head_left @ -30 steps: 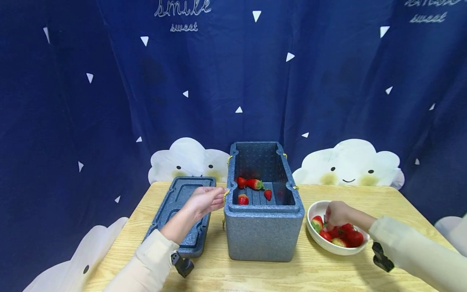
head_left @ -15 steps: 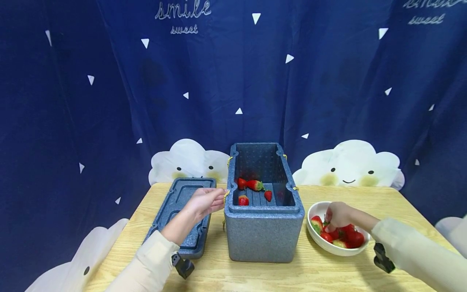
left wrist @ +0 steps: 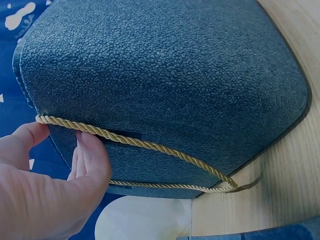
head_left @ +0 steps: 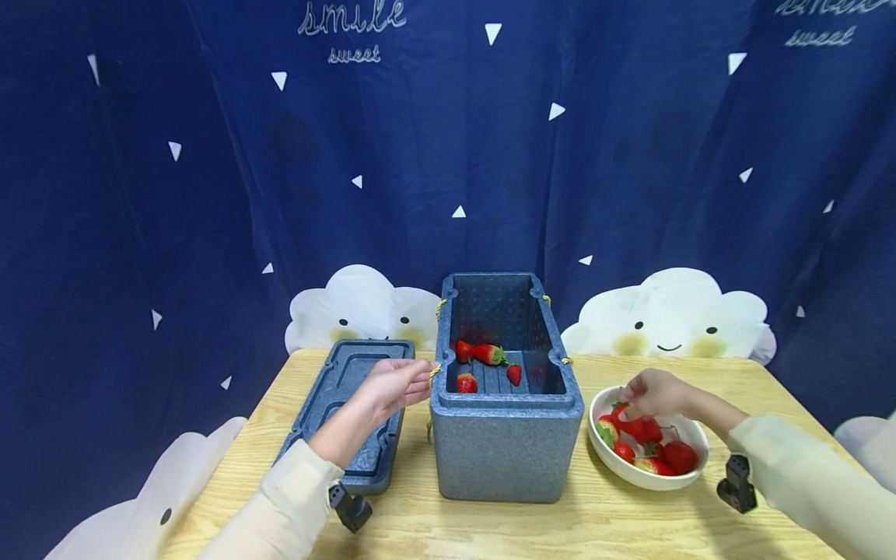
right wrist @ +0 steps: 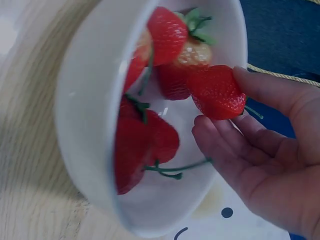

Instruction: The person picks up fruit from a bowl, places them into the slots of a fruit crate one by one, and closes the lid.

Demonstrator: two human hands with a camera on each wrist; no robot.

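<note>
My left hand [head_left: 400, 386] is at the left wall of a dark blue-grey foam box [head_left: 505, 455]. Its thumb and fingertips touch the yellow twisted rope [left wrist: 150, 146] near the rim, spread apart along it. Over a white bowl [head_left: 651, 481] to the box's right, my right hand [head_left: 658, 394] pinches a red strawberry [right wrist: 217, 92] between thumb and fingers. Several more strawberries [right wrist: 132, 155] lie in the bowl, some with green leaves or stems. Inside the box, several strawberries [head_left: 488, 355] rest on the ridged floor.
A flat blue-grey lid [head_left: 360, 459] lies on the wooden table [head_left: 476, 533] left of the box, partly beneath my left forearm. Behind the table hangs a navy curtain [head_left: 420, 140] with white clouds and triangles.
My right hand has risen slightly within the bowl, lifting a strawberry off the others. The remaining strawberries have shifted a little. My left hand stays at the box rim.
</note>
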